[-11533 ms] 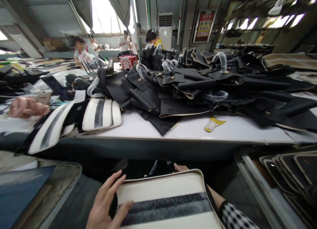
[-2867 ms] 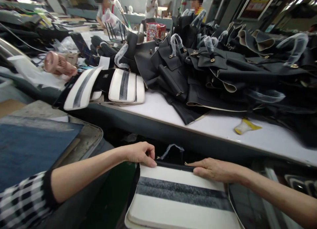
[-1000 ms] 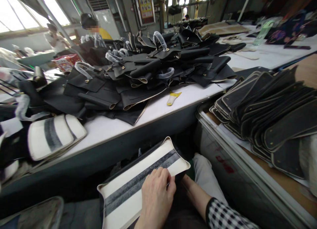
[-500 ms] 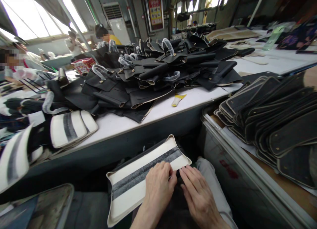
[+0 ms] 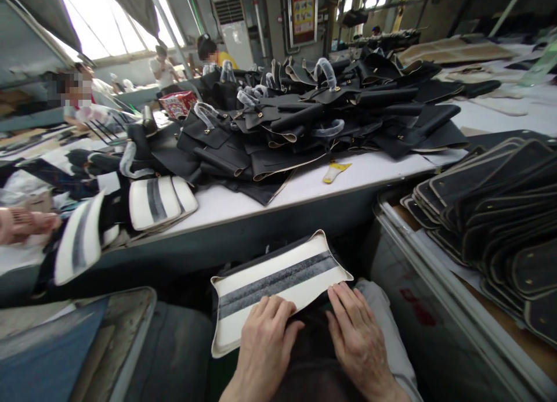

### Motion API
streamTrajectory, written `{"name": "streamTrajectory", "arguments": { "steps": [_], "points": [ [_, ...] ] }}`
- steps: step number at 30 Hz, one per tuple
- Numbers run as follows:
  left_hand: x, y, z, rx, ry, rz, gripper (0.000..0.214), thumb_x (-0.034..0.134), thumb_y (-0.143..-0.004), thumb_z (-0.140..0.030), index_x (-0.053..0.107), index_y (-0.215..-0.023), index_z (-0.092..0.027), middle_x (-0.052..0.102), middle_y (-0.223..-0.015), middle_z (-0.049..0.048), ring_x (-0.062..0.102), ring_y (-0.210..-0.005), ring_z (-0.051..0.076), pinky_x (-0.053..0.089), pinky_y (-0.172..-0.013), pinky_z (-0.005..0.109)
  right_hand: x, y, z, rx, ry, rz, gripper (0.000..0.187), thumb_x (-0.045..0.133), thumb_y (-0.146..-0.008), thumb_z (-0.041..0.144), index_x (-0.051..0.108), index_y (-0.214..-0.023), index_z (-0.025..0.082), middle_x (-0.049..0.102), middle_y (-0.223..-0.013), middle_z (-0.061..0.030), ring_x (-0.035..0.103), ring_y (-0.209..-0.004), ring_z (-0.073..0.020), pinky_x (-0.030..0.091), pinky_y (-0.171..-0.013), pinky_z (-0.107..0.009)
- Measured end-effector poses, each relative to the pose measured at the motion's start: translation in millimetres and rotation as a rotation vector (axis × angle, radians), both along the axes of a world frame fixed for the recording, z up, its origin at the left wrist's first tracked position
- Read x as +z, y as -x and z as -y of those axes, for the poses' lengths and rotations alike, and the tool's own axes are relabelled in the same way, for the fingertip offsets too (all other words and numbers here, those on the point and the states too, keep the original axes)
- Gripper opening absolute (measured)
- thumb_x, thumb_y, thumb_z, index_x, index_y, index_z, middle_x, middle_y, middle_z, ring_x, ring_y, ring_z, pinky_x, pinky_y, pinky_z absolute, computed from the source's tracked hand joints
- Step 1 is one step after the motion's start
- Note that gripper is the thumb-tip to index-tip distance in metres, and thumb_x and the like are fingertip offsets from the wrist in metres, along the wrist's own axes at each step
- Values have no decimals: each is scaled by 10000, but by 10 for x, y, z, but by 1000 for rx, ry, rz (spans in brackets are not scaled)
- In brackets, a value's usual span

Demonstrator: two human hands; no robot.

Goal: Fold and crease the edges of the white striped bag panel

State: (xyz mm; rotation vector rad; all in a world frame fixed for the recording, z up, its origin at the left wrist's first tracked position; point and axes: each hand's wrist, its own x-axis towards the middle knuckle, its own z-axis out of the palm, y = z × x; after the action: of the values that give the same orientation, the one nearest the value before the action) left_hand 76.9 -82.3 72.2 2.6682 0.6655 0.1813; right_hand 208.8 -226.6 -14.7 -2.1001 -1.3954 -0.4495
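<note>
At striped panel (image 5: 278,281) | left hand (image 5: 266,341), right hand (image 5: 359,335) touching near edge | grip closure unclear | poster (image 5: 303,12) text unreadable

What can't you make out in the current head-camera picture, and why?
Head view:
Underside of striped panel: hidden by its upper face.
Palms of left hand and right hand: turned away from camera.
Pink fan: cut by left edge.
Green bottle: cut by right edge.
Writing on wall poster: too small.
</note>
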Motion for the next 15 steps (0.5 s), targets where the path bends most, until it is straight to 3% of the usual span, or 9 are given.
{"name": "streamTrajectory", "arguments": {
  "steps": [5,15],
  "points": [
    [-117,22,-10,15,-7,25,161,448,-960,-150,549,-849,-209,581,-887,32,535,-847,212,408,-740,345,29,60,-32,-18,-32,-39,512,510,-928,155,400,-1428,125,494,-1381,-121,421,-1315,-278,374,-1085,-504],
    [-111,-73,-58,135,103,-7,155,491,-932,-181,545,-788,-204,603,-815,18,574,-798,201,400,-703,326,37,438,-224,97,-77,-56,533,490,-911,76,393,-1434,100,510,-1350,-139,413,-1313,-289,412,-1062,-502]
  ]
}}
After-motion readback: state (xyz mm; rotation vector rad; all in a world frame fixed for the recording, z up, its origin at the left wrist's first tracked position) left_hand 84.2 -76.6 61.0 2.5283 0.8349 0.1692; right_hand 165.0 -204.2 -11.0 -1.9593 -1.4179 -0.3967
